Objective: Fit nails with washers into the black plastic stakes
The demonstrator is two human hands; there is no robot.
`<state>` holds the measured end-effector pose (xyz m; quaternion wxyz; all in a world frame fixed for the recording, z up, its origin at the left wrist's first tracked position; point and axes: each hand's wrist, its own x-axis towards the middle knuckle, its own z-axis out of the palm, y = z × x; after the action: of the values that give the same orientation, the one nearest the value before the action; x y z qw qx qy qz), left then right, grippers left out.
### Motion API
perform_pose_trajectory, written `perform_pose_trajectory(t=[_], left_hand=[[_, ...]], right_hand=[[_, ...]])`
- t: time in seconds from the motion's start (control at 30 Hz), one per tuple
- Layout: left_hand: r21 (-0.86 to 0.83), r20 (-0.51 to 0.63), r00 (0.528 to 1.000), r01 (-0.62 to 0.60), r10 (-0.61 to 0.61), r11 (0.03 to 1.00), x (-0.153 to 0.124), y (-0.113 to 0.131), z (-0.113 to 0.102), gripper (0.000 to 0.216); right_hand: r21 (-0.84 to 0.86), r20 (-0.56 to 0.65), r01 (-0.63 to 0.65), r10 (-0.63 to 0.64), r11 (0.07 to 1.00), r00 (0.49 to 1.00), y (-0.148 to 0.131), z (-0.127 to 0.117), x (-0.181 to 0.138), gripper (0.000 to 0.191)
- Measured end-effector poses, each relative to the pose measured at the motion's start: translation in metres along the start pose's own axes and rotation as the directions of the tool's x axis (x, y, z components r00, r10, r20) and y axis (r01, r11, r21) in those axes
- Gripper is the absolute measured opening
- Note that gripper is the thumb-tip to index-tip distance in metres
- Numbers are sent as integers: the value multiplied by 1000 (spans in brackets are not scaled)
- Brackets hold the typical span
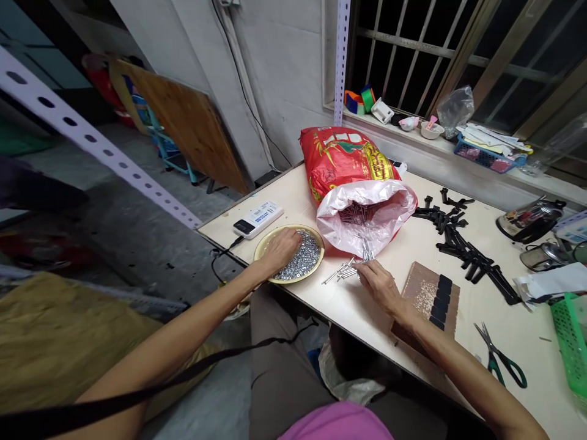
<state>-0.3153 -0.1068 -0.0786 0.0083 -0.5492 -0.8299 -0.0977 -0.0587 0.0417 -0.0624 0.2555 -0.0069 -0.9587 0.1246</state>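
My left hand [279, 250] lies palm down in a shallow brass-coloured dish [312, 241] heaped with small silver washers [302, 260], its fingertips buried in the heap. Whether it holds any is hidden. My right hand [378, 284] is on the pale tabletop [293, 208], with its fingers pinched around several long metal screws [342, 273]. More loose screws lie beside it. Just behind, a red woven sack [343, 162] with a white plastic liner [367, 211] lies on its side, with screws showing at its mouth.
Black plastic parts [452, 235] lie in a scattered row at the right. A brown board with black strips [431, 299] sits near my right arm. Green-handled scissors [499, 360] and a green plastic basket [571, 342] are further right. A white box-shaped device [258, 219] lies beyond the dish.
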Motion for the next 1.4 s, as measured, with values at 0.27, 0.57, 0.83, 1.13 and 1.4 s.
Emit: perform_pose_trajectory(t=[0.27, 0.57, 0.83, 1.13, 1.4], left_hand=[[-96, 11, 1000, 23, -22, 995, 0, 7, -3, 20], [-463, -92, 973, 147, -213, 874, -9, 3, -9, 15], [-950, 294, 852, 311, -433, -33, -17, 14, -22, 20], [-825, 478, 850, 347, -222, -446, -32, 53, -41, 20], [-833, 447, 865, 310, -227, -459, -30, 74, -42, 20]], right_hand=[[188, -100, -66, 86, 980, 991, -38, 1, 26, 26], [283, -120, -168, 209, 944, 971, -44, 3, 29, 26], [343, -42, -224, 253, 912, 966, -53, 24, 52, 28], [332, -43, -187, 213, 924, 976, -63, 28, 57, 31], [287, -69, -184, 212, 940, 975, -62, 16, 48, 32]])
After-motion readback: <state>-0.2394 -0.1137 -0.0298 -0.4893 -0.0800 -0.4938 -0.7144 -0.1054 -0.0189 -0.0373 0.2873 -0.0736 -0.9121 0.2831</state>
